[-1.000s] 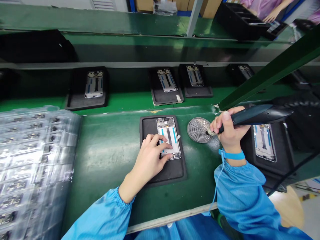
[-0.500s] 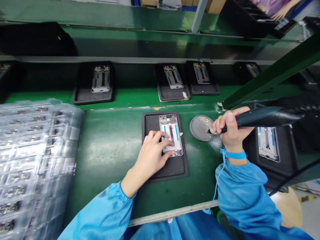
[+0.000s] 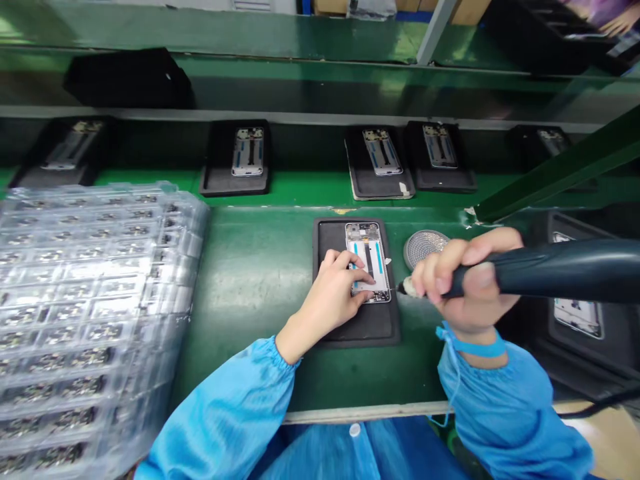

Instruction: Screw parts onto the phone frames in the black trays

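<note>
My left hand (image 3: pixel 336 288) rests on a phone chassis (image 3: pixel 381 267), fingers bent and thumb and fingertips gathered over its lower part, by a black ribbon cable (image 3: pixel 369 257). Blue strips run along the chassis, which lies in a black tray (image 3: pixel 334 235). Wrapped round a dark electric screwdriver (image 3: pixel 560 270), my right hand (image 3: pixel 470 283) wears a blue wrist strap (image 3: pixel 480 345). The screwdriver's tip points left, close to the chassis's lower right edge; whether it touches I cannot tell. Behind my right hand sits a round, dimpled metal screw dish (image 3: pixel 423 245), partly covered.
Stacked clear plastic trays (image 3: pixel 95 300) holding small boards fill the left side. Along the far line are several black trays with phone chassis (image 3: pixel 249 152). A green post (image 3: pixel 560 167) slants at the right, near another chassis (image 3: pixel 577 317). Another person's hand (image 3: pixel 620 23) shows top right.
My right hand has brought the screwdriver from the screw dish to beside the chassis's lower right edge. My left hand stays on the chassis. The whole view has shifted, so things appear farther right.
</note>
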Available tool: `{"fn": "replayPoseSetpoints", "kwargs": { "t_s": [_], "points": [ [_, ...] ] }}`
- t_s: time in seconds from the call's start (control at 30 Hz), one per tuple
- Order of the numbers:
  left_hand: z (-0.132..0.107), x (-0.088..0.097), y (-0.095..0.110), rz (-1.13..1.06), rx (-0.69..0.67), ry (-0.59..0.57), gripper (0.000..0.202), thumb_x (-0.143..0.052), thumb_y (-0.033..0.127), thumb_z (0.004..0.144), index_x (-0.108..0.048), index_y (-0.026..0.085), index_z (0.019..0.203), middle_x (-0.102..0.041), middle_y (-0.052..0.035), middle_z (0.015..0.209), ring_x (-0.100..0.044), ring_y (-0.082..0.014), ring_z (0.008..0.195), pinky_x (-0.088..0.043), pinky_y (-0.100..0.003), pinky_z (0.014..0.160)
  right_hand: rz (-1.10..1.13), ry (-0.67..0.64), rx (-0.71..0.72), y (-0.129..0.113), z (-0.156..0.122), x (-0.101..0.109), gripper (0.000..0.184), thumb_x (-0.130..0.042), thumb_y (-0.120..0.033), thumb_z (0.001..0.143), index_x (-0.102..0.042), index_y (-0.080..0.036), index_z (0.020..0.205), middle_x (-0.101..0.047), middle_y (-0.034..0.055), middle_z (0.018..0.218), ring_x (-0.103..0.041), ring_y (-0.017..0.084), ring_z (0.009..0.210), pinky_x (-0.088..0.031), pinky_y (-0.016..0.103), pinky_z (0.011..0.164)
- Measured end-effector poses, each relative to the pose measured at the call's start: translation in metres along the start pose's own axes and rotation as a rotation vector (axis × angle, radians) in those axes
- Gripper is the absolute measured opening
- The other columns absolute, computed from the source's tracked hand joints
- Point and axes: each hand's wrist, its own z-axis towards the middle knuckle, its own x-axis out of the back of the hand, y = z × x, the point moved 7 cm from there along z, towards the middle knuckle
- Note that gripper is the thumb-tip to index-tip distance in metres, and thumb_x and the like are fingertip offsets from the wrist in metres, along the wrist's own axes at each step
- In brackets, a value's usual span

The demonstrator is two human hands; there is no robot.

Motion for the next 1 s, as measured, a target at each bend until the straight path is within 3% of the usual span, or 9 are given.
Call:
{"fn": "replayPoseSetpoints", "kwargs": {
  "t_s": [0.13, 0.47, 0.63, 0.73, 0.83, 0.93, 1.0],
  "points": [
    [0.000, 0.000, 0.002, -0.005, 0.002, -0.002, 0.020, -0.095, 0.021, 0.110, -0.101, 0.029, 0.127, -0.078, -0.0124, 0.149, -0.065, -0.0364, 0.139, -0.068, -0.062, 0.129, 0.014, -0.080, -0.090, 0.021, -0.014, -0.025, 0.046, -0.099, -0.059, 0.113, -0.061, -0.033, 0.106, -0.060, -0.0122, 0.065, -0.043, 0.013, 0.035, -0.049, 0.029, 0.038],
    [0.001, -0.003, 0.004, -0.007, 0.014, -0.021, 0.022, -0.090, 0.021, 0.111, -0.100, 0.028, 0.129, -0.078, -0.0124, 0.149, -0.064, -0.0369, 0.141, -0.067, -0.062, 0.130, 0.051, -0.124, -0.094, 0.032, -0.017, -0.021, 0.035, -0.095, -0.050, 0.117, -0.067, -0.034, 0.106, -0.059, -0.0115, 0.065, -0.038, 0.013, 0.034, -0.046, 0.028, 0.036],
    [0.005, -0.001, 0.006, 0.004, 0.011, -0.027, 0.021, -0.088, 0.021, 0.112, -0.099, 0.027, 0.129, -0.078, -0.0131, 0.150, -0.065, -0.0374, 0.144, -0.066, -0.063, 0.132, 0.078, -0.162, -0.105, 0.033, -0.024, -0.022, 0.026, -0.094, -0.042, 0.119, -0.070, -0.033, 0.112, -0.064, -0.0106, 0.071, -0.047, 0.013, 0.040, -0.052, 0.027, 0.042],
    [-0.005, 0.001, 0.014, 0.054, -0.003, -0.050, 0.026, -0.082, 0.023, 0.117, -0.096, 0.026, 0.139, -0.079, -0.0141, 0.156, -0.066, -0.0382, 0.149, -0.065, -0.063, 0.134, 0.036, -0.197, -0.127, 0.033, -0.031, -0.020, 0.025, -0.094, -0.036, 0.119, -0.069, -0.033, 0.115, -0.067, -0.0100, 0.076, -0.050, 0.013, 0.044, -0.054, 0.028, 0.048],
    [-0.032, -0.002, 0.026, 0.165, -0.004, -0.056, 0.050, -0.084, 0.041, 0.121, -0.081, 0.023, 0.168, -0.072, -0.0202, 0.178, -0.059, -0.0462, 0.172, -0.055, -0.073, 0.144, -0.022, -0.239, -0.156, 0.035, -0.037, -0.017, 0.024, -0.094, -0.033, 0.120, -0.070, -0.032, 0.117, -0.067, -0.0096, 0.079, -0.054, 0.012, 0.051, -0.058, 0.029, 0.056],
    [-0.065, -0.013, 0.035, 0.296, 0.000, -0.070, 0.105, -0.100, 0.070, 0.107, -0.060, 0.020, 0.190, -0.050, -0.0282, 0.202, -0.042, -0.0583, 0.190, -0.037, -0.087, 0.154, -0.045, -0.247, -0.188, 0.040, -0.042, -0.015, 0.027, -0.097, -0.036, 0.118, -0.071, -0.032, 0.115, -0.065, -0.0097, 0.078, -0.056, 0.013, 0.053, -0.060, 0.031, 0.061],
    [-0.080, -0.022, 0.037, 0.381, -0.001, -0.088, 0.116, -0.101, 0.073, 0.106, -0.053, 0.019, 0.196, -0.041, -0.0290, 0.208, -0.039, -0.0599, 0.193, -0.034, -0.088, 0.155, -0.045, -0.235, -0.209, 0.042, -0.043, -0.015, 0.030, -0.099, -0.040, 0.115, -0.070, -0.032, 0.112, -0.064, -0.0099, 0.076, -0.056, 0.014, 0.052, -0.060, 0.032, 0.059]
  ]
}}
